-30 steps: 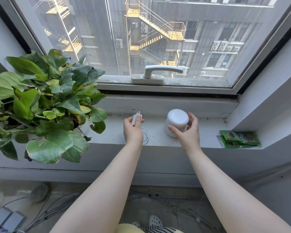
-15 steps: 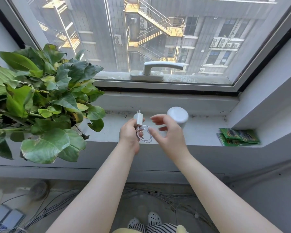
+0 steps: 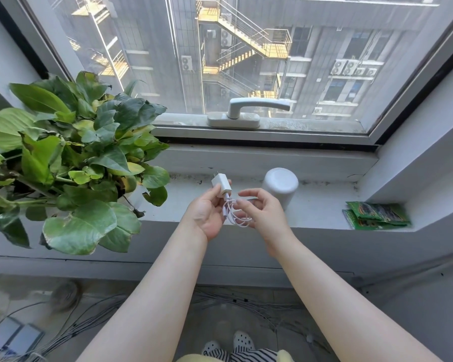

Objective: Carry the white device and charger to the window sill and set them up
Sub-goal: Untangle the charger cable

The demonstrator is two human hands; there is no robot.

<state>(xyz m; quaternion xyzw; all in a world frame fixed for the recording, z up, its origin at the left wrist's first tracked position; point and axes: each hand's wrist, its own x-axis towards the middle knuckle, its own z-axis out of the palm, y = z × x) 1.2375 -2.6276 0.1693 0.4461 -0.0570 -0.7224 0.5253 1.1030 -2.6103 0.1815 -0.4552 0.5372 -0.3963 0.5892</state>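
Observation:
The white device [image 3: 280,184], a rounded cylinder, stands upright on the window sill [image 3: 317,205] with no hand on it. My left hand [image 3: 209,212] holds the white charger plug [image 3: 222,188] above the sill's front edge, prongs pointing up and away. Its thin white cable [image 3: 236,214] hangs in a small coil between my hands. My right hand [image 3: 262,214] is just right of the coil, fingers pinching at the cable loops; how firm the grip is I cannot tell.
A large leafy pot plant [image 3: 71,163] fills the sill's left end. Green packets [image 3: 377,214] lie at the right end by the wall. A white window handle [image 3: 246,111] sits above. Loose cables [image 3: 89,325] cover the floor below.
My right hand let go of the white device, left it standing on the sill, and moved left to the cable coil. My left hand turned palm-up with the charger.

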